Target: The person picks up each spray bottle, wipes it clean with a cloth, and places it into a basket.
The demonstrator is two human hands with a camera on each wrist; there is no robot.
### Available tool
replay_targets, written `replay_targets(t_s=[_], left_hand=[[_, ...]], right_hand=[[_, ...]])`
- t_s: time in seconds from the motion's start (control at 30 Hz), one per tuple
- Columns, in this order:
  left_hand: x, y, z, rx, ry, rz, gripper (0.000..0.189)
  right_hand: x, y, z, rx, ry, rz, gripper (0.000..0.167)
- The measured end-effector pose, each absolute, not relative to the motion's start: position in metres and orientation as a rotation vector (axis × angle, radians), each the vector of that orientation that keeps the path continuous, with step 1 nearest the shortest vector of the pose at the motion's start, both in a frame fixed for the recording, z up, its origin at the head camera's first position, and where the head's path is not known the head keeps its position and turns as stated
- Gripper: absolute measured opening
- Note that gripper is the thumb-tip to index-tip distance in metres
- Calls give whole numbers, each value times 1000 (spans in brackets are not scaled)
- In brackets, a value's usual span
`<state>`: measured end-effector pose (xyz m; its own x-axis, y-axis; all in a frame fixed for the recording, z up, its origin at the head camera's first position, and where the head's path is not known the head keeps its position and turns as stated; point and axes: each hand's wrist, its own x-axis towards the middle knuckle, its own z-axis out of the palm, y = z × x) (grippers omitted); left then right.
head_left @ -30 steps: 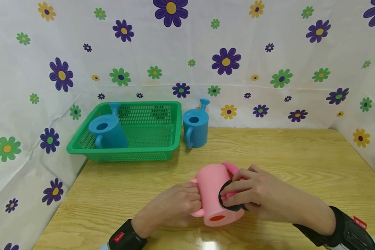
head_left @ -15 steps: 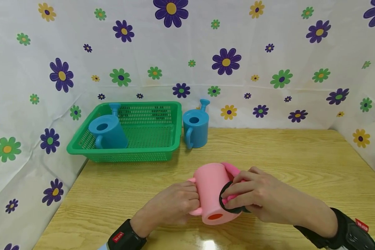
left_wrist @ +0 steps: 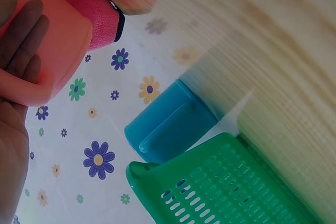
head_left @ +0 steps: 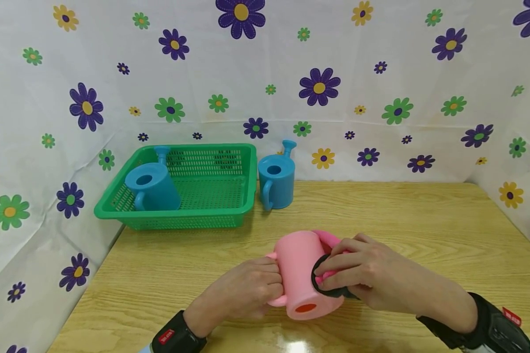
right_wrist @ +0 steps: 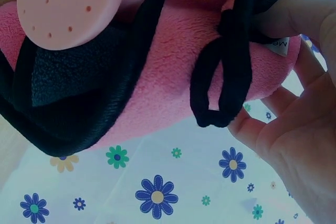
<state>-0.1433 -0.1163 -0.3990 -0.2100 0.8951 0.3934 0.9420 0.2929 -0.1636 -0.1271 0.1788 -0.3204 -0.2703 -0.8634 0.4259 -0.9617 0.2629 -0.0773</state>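
A pink toy watering can (head_left: 297, 264) is tipped on its side over the table, its top with the oval filling hole towards me. My left hand (head_left: 257, 287) grips its handle, fingers wrapped through the loop. My right hand (head_left: 371, 274) pinches a fluffy pink and dark grey cleaning cloth (right_wrist: 173, 66) with black edging and a hanging loop. The cloth lies against the can's right side. In the right wrist view, the can's holed sprinkler head (right_wrist: 68, 9) pokes out over the cloth. Both of the can's side and spout are partly hidden by the right hand and cloth.
A green mesh basket (head_left: 176, 219) stands at the back left, with a blue watering can (head_left: 156, 189) leaning inside. Another blue watering can (head_left: 278, 184) stands upright just right of the basket. A flowered white sheet (head_left: 380, 147) hangs behind the wooden table (head_left: 424, 230).
The pink can has shifted only slightly, left and then back right. My right hand and the cloth have moved a little to the right along its side.
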Motion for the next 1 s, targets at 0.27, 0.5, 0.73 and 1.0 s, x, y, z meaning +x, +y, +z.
replay_targets(t_s=[0.27,0.5,0.73,1.0], left_hand=[[-140,-113,-397,-1673,-2125,-173,33],[-137,-109,-396,-1688,-2063,-191,35],[-131,-106,-395,-1718,-2119,-205,34],[-129,-105,-395,-1719,-2122,-206,32]], right_hand=[[-131,181,-320,1658,-2273,464,50],[-140,183,-325,1621,-2239,489,54],[-153,190,-334,1543,-2236,548,56],[-168,199,-342,1458,-2257,534,52]])
